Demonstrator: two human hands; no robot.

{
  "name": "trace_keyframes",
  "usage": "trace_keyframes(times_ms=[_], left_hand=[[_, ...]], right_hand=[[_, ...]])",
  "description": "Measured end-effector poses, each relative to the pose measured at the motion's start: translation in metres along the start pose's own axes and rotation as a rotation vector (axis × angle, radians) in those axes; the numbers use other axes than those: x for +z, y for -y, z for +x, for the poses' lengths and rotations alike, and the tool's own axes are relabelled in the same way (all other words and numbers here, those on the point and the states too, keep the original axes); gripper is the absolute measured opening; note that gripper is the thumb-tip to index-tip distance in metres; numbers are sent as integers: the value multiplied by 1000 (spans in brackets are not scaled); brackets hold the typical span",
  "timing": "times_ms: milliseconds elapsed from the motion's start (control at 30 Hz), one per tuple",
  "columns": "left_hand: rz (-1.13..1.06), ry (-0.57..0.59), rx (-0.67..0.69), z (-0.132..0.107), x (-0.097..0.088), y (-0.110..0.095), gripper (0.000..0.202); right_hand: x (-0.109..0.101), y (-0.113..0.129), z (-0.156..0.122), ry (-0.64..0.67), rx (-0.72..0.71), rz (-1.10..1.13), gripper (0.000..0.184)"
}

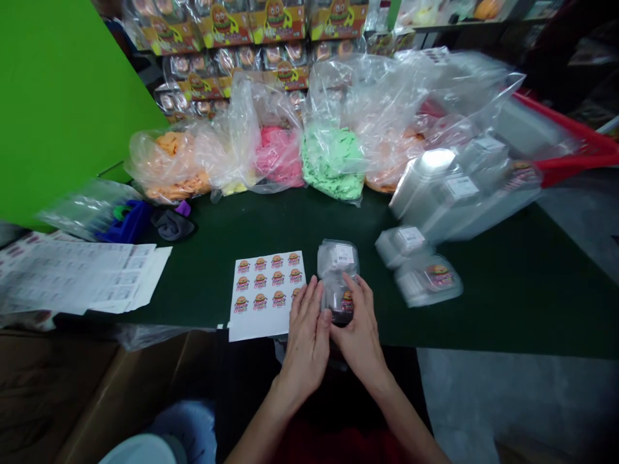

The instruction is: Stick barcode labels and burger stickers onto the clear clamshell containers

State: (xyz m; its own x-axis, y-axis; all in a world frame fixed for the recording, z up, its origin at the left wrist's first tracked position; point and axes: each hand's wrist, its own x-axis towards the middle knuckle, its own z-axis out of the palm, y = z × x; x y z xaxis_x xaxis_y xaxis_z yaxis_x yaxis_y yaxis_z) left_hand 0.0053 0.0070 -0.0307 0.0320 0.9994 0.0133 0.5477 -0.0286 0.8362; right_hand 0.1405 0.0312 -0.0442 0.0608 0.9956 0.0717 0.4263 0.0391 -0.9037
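An opened clear plastic clamshell box lies at the table's front edge, its far half bearing a white barcode label and its near half a burger sticker. My right hand curves its fingers and thumb around the near half, at the sticker. Along the left side of that half rests my left hand, fingers stretched out and close together, thumb by the box. Just left of it is a white sheet of burger stickers, partly covered by the fingertips. Another clamshell box with label and sticker lies open to the right.
Stacked clear boxes stand at the right, before a red crate. Bags of orange, pink and green pieces line the back. Label sheets, a blue tape dispenser and a grey cloth-like item lie left.
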Motion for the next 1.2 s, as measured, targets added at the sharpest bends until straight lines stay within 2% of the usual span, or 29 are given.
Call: trace_keyframes(times_ms=[133, 267, 400, 467, 567, 633, 700, 800, 900, 967, 1067, 1200], left_hand=[[-31, -13, -19, 3, -4, 6, 53], [51, -59, -12, 9, -4, 12, 47], [173, -138, 75, 14, 0, 11, 50], [192, -157, 133, 16, 2, 9, 56], [219, -126, 208, 18, 6, 6, 50], [260, -97, 222, 20, 7, 6, 45], [300, -91, 206, 22, 7, 8, 42], [323, -104, 190, 25, 4, 10, 40], [306, -116, 193, 26, 1, 11, 40], [291, -121, 190, 27, 0, 10, 40], [276, -119, 184, 27, 0, 11, 41], [261, -121, 200, 27, 0, 11, 39]], right_hand=[[-7, 4, 3, -16, -38, 74, 73], [-17, 9, 5, -2, -58, 93, 73], [-29, 10, 7, -26, -62, 70, 74], [-33, 7, 9, 21, -57, 88, 74], [-37, 4, 11, 89, -44, 146, 76], [-43, 5, 13, 58, -61, 136, 77], [-58, 8, 16, 14, -111, 83, 78], [-100, 9, 26, -47, -178, -76, 78], [-150, -4, 43, -73, -205, -342, 77], [-174, -19, 58, -26, -213, -480, 80], [-188, -42, 78, 97, -199, -587, 85], [-185, -55, 94, 149, -157, -597, 84]])
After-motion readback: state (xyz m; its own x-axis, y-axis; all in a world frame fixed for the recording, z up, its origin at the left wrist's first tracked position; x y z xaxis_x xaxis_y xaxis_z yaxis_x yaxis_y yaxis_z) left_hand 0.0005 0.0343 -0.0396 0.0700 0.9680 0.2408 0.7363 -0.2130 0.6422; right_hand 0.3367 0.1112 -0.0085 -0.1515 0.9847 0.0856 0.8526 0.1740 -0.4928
